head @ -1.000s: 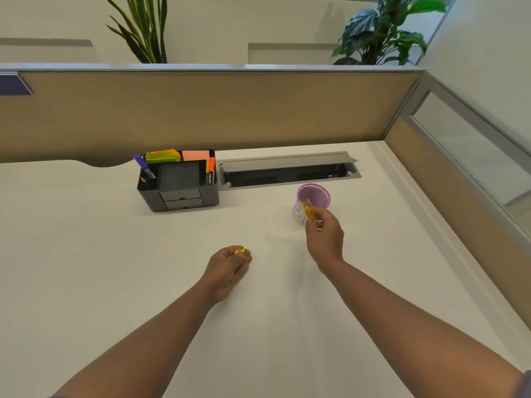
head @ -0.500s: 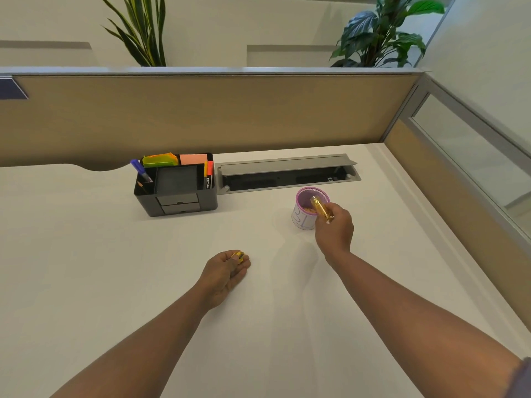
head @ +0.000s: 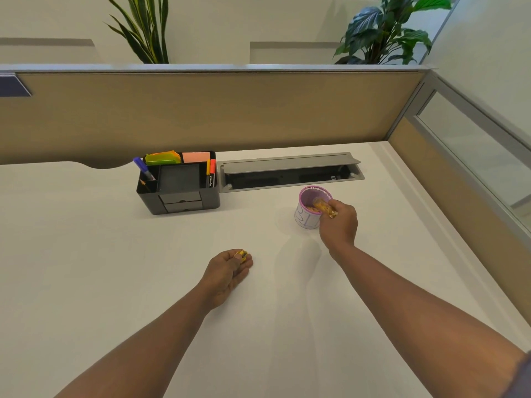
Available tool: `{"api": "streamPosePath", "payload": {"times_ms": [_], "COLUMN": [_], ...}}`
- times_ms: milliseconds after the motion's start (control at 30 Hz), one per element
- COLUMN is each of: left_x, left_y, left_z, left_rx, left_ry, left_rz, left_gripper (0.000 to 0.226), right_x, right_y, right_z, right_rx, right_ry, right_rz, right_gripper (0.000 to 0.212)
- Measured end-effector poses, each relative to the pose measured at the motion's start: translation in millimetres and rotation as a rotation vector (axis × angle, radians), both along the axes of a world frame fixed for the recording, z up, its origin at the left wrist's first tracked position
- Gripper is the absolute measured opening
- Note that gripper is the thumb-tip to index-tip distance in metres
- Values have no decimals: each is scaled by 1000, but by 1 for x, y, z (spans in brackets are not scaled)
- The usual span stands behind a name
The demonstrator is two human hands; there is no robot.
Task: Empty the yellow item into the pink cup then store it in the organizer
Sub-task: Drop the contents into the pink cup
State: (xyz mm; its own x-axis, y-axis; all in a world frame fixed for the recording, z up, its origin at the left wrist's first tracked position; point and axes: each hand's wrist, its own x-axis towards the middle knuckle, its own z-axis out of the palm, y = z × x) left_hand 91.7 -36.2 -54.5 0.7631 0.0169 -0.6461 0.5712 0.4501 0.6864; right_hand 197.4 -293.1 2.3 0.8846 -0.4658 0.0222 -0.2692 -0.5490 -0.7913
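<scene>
Your right hand [head: 339, 222] gripped the small yellow container [head: 323, 206], tilted into the pink-rimmed cup [head: 309, 218]; your left hand [head: 228, 270] closed round a yellow piece [head: 240, 255], bare white desk [head: 86, 268] all around.

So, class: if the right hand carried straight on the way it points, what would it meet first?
Probably the pink cup: the right hand tilts the yellow item over its rim, though depth is unclear.

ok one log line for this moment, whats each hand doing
right hand: tips yellow container over pink cup | left hand: on desk, holds small yellow piece | organizer: untouched
</scene>
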Motion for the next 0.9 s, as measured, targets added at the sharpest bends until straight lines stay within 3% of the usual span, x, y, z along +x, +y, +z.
{"api": "streamPosePath", "payload": {"times_ms": [433, 700, 833, 900], "left_x": [-2, -2, -3, -3], "left_y": [-1, -2, -2, -2], "left_z": [-1, 0, 1, 1], "left_rx": [-1, -1, -2, -4], "left_ry": [-12, -14, -8, -5], "left_rz": [0, -4, 2, 6], "left_gripper": [17, 17, 18, 18], "right_x": [-1, 1, 9, 12], "right_y": [0, 2, 2, 3], "right_z": [5, 21, 24, 24], "right_rx": [26, 81, 17, -16], "right_ry": [-36, -128, -178, -188], "right_rz": [32, 12, 83, 122], "right_gripper": [26, 32, 18, 22]}}
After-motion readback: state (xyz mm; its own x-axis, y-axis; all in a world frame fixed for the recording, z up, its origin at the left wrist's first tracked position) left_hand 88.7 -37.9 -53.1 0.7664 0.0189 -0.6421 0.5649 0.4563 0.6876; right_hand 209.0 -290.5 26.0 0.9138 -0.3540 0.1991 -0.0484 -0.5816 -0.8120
